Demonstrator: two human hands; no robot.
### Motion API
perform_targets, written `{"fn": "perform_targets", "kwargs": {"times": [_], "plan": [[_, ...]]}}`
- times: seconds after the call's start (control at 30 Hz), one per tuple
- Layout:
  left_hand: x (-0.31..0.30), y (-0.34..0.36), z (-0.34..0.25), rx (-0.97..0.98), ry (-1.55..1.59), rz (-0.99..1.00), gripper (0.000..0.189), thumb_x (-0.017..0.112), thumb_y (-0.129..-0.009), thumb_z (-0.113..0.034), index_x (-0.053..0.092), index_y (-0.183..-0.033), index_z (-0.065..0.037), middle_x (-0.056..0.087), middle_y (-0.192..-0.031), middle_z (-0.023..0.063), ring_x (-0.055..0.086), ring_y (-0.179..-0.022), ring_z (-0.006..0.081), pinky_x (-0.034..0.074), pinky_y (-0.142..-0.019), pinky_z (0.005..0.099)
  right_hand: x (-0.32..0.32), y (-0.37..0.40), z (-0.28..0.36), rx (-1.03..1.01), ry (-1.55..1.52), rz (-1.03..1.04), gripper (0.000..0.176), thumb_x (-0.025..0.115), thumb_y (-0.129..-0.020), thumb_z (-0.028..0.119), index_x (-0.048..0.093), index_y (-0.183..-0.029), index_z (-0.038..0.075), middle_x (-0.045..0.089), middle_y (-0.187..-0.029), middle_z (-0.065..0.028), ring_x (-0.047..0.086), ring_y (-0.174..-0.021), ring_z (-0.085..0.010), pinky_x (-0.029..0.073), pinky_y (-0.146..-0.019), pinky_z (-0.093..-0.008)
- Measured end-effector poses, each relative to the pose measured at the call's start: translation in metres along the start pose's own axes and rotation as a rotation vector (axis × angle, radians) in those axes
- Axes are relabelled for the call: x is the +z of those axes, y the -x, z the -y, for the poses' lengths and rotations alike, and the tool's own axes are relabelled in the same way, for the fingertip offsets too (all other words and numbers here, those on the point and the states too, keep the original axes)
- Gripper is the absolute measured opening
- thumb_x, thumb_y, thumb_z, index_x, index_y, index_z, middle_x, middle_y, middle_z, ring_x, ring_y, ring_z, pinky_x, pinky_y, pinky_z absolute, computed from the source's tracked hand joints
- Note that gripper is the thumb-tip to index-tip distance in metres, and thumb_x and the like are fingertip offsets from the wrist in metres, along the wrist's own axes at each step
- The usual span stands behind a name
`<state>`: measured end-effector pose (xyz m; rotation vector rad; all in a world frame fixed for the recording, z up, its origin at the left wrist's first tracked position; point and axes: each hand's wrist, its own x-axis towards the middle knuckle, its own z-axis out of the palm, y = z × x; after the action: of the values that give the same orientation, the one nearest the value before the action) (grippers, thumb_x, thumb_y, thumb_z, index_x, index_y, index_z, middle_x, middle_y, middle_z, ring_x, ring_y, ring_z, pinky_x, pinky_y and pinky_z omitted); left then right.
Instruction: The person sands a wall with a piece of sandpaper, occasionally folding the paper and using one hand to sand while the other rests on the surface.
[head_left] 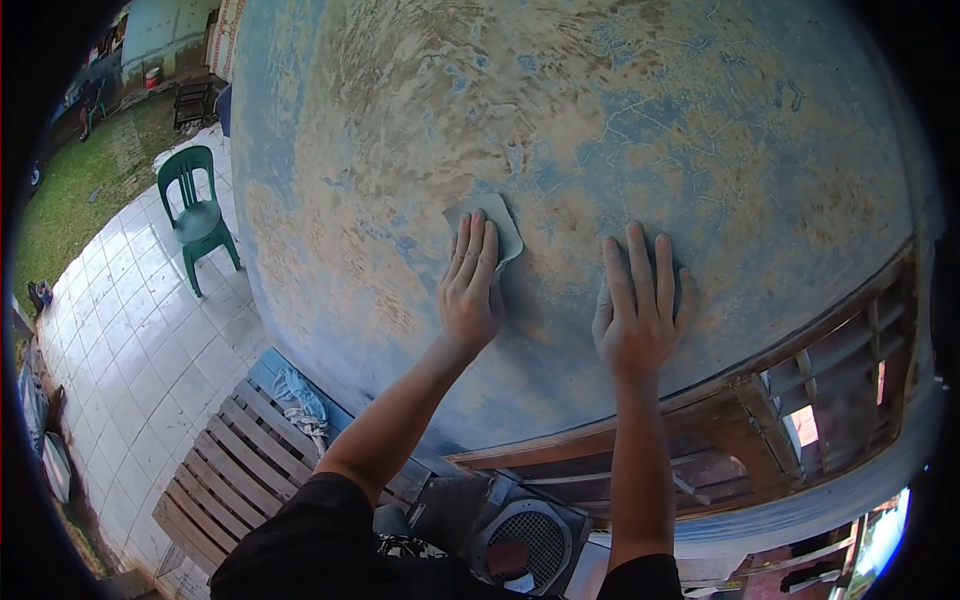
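Note:
A blue wall [560, 310] with worn tan patches fills most of the head view. My left hand [470, 295] presses a small grey-green sheet of sandpaper [508, 228] against it, the fingers lying over the sheet. The sandpaper's top and right edges stick out past the fingertips; the rest is hidden under the hand. To the right, my right hand [642, 310] rests flat on the wall with its fingers spread and nothing in it. Both hands look dusty.
Below my right hand runs a wooden window frame [780, 420]. A loudspeaker [525, 545] stands at the bottom, near a slatted wooden bench [235, 450] with a blue cloth [300, 395]. A green plastic chair [195, 215] stands on white tiles. Someone sits far off [88, 105].

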<state>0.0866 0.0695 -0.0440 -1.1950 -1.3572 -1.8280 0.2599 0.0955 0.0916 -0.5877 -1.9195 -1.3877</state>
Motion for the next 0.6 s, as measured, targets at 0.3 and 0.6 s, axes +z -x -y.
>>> {"fn": "perform_targets", "kwargs": {"times": [0.3,0.6], "plan": [[-0.006,0.022,0.016,0.199,-0.062,0.140,0.046,0.056,-0.100,0.001,0.065,-0.145,0.004,0.060,-0.156,0.0219,0.056,-0.147,0.0372,0.048,-0.119,0.0516,0.001,-0.001,0.000,0.016,-0.023,-0.006,0.032,0.059,-0.107,0.025,0.076,-0.133,0.032,0.069,-0.150,0.0086,0.057,-0.146,-0.0195,0.038,-0.121,-0.0440],[-0.013,0.044,0.032,0.138,-0.086,0.191,0.046,0.052,-0.102,0.005,0.057,-0.147,0.015,0.050,-0.158,0.0369,0.047,-0.149,0.0525,0.050,-0.116,0.0569,0.008,0.001,0.011,0.067,0.000,0.014,0.041,0.057,-0.106,0.047,0.069,-0.144,0.036,0.059,-0.161,0.0092,0.050,-0.152,-0.0204,0.031,-0.125,-0.0472]]}}
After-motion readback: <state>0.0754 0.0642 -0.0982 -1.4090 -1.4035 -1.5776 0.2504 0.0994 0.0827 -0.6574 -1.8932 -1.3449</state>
